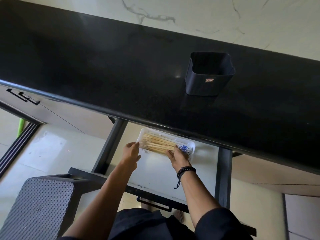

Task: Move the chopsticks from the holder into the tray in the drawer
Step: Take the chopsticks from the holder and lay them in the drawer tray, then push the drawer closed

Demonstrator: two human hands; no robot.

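Chopsticks [159, 144] lying flat in the white tray [147, 131], both hands at it.

The tray sits at the back of the open drawer [223, 170], partly under the black countertop [103, 75]. It holds a pale bundle with blue-and-white wrappers [184, 147] at its right end. The left hand [132, 151] has bent fingers touching the tray's left end, grip unclear. The right hand [179, 158] lies with straight fingers against the bundle's near side. Up on the counter, the black holder [207, 78] shows only dark inner walls.

A black counter [121, 66] runs beneath a white veined wall [190, 13]. Below lies a pale floor [43, 153], with a dark patterned stool [39, 205] at the left.
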